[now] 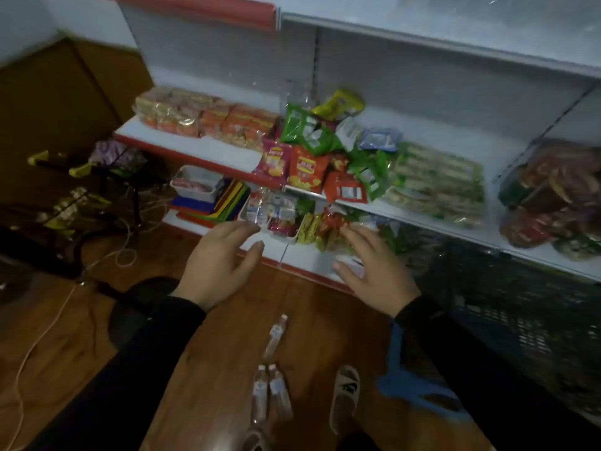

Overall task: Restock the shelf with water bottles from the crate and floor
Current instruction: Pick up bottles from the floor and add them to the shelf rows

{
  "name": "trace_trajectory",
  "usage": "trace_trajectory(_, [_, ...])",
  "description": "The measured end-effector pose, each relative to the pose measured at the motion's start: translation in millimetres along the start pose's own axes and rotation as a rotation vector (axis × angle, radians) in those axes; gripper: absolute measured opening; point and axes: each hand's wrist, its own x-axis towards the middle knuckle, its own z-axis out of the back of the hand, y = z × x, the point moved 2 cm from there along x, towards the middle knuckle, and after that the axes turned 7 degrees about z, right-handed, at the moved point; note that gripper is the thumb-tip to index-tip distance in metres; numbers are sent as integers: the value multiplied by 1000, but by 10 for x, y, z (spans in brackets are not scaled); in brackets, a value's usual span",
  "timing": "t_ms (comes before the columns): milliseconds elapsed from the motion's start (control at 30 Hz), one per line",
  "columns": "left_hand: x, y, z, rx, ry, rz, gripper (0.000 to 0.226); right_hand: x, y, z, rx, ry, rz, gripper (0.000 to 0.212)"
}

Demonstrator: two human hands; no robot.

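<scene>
Both my hands are out in front of me, spread apart and holding nothing. My left hand (221,258) hovers with relaxed, slightly splayed fingers near the front edge of the bottom shelf (302,260), and my right hand (374,265) reaches in beside it, fingers straight, over the snack packets on that low shelf; I cannot tell if it touches them.

The water bottles (271,390) lie on the wooden floor (227,346) near me, between my arms: two side by side close in, and a single bottle (275,335) just beyond them toward the shelf. Right of them is a sandalled foot (344,395). The dark crate (527,314) stands on the right, under the middle shelf (374,206).

That middle shelf carries orange noodle packs (208,117) on the left, crisp bags (305,167) in the centre and green-wrapped packs (435,183) further right. A white cable (42,336) trails across the floor on the far left.
</scene>
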Motion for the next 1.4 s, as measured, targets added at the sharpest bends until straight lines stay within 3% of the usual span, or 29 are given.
trace_trajectory(267, [-867, 1042, -1235, 38, 280, 358, 59, -98, -351, -1616, 63, 483, -59, 65])
trace_trajectory(467, [-1301, 1793, -2845, 23, 470, 656, 50, -95, -1076, -3329, 50, 813, -44, 65])
trace_trajectory(600, [-1556, 2294, -4111, -6, 581, 758, 58, -190, -1656, -4518, 77, 924, -119, 63])
trace_trajectory(833, [-1694, 3269, -6316, 30, 641, 687, 71, -333, -2695, -6681, 188, 879, -426, 68])
trace_trajectory(1000, [-1532, 3876, -7459, 119, 615, 663, 92, -223, -3308, -7831, 237, 774, -485, 70])
trace_trajectory(1067, [-1496, 3969, -7762, 78, 589, 686, 84, -114, -3451, -8113, 276, 695, -513, 67])
trace_trajectory(1167, [-1469, 4002, -7959, -80, 529, 794, 68, 5, -3488, -8310, 350, 619, -540, 60])
trace_trajectory(1300, [-1488, 3939, -7673, -322, 570, 842, 74, 43, -3233, -7985, 592, 570, -668, 57])
trace_trajectory(1400, [-1463, 3621, -7088, -377, 561, 726, 77, 119, -2857, -7368, 862, 496, -740, 25])
